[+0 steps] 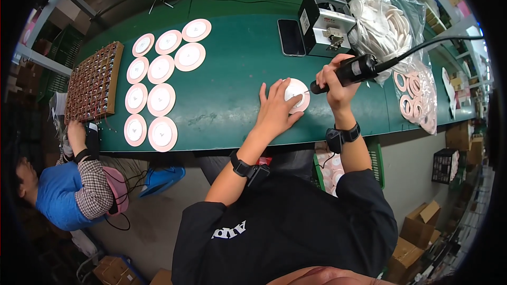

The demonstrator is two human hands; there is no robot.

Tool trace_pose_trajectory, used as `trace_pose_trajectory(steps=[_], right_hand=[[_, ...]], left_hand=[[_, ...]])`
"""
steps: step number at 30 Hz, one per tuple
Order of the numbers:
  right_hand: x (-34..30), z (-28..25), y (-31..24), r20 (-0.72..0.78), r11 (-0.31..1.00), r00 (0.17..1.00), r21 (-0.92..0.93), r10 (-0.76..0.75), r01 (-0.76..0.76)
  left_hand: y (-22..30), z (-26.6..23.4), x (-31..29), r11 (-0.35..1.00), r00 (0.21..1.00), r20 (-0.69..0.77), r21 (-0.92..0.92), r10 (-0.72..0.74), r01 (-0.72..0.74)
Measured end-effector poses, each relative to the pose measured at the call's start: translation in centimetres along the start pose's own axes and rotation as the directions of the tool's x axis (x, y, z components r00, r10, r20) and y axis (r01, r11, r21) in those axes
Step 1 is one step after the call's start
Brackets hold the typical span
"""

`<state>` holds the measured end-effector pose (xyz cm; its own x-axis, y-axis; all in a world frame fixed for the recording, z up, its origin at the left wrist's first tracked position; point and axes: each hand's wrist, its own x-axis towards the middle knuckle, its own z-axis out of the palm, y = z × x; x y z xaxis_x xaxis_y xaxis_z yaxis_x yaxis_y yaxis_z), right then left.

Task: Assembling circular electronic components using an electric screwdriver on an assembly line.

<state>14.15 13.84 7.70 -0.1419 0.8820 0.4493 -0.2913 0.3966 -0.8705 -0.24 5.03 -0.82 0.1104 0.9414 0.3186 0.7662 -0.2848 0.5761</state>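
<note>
My left hand [274, 108] spreads its fingers over a white round disc with a pink rim [293, 88], holding it against the green table. The fingertips rest on the disc's face and edge. My right hand [338, 85] is wrapped round a black electric screwdriver [355, 72] with a cord. The tool lies nearly level, its thin bit pointing left at the disc's right side; whether the tip touches cannot be made out. To the left, several similar discs [161, 99] lie in rows, each with a small dark mark in the middle.
A metal-cased machine [328, 21] and a phone [291, 37] stand at the back. Bags of white rings [381, 18] and pink rings [414, 92] lie to the right. Far left, a co-worker [66, 192] reaches toward a partitioned tray [95, 82]. A green crate [376, 161] sits below the table edge.
</note>
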Motion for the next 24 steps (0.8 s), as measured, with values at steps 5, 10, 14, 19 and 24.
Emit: trace_pose_trajectory(steps=[5,10,14,19,24], right_hand=[[0.7,0.5,0.9,0.000,0.996,0.997,0.046,0.077,-0.077],[1.1,0.3,1.1,0.006,0.993,0.993,0.031,0.116,-0.116],[1.1,0.0,0.8,-0.020,0.993,0.995,0.071,0.099,-0.097],[6.7,-3.6,-1.3,-0.154,0.997,0.986,-0.054,-0.069,0.061],[14.1,-5.7,-1.4,-0.219,0.973,0.949,-0.100,-0.226,0.208]], left_hand=[[0.2,0.0,0.1,1.000,1.000,0.031,-0.011,0.006,-0.006],[1.0,0.5,0.7,0.999,0.999,-0.015,0.026,-0.034,0.035],[1.3,1.0,0.9,0.997,0.999,-0.001,0.056,-0.049,0.048],[0.2,-1.1,0.2,0.999,0.992,0.129,0.036,0.012,-0.016],[-1.8,-2.2,-0.8,0.992,0.979,0.188,0.078,0.085,-0.101]])
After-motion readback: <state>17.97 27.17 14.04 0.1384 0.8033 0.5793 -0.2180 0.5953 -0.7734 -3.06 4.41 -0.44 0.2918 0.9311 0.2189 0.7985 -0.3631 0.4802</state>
